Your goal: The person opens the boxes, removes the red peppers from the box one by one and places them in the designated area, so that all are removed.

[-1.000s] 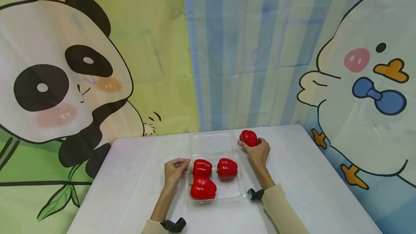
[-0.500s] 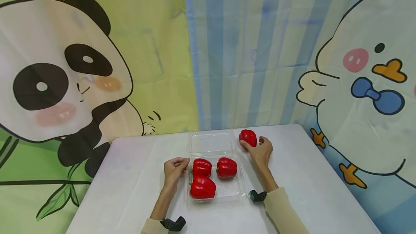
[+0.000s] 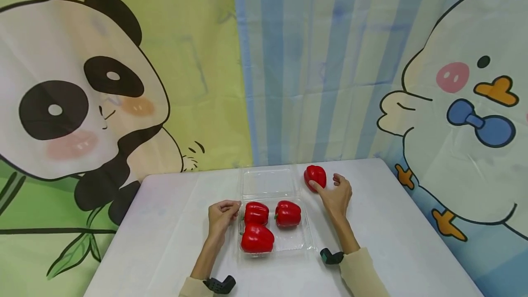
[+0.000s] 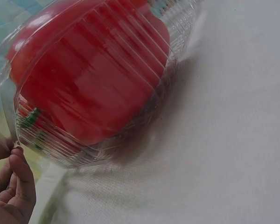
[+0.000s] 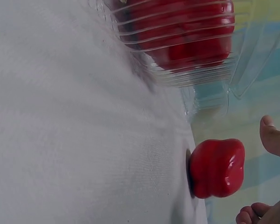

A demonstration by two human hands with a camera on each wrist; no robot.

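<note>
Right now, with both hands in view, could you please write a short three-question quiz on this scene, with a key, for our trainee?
1. How many red peppers lie inside the clear container?
2. True or false: the lid is open, and the left hand pinches the edge of the clear container.
3. Which is nearer to the pepper outside the clear container? A) the left hand; B) the right hand.

Key
1. Three.
2. True; the left wrist view shows the pinch at the edge.
3. B; its thumb is beside that pepper in the head view.
</note>
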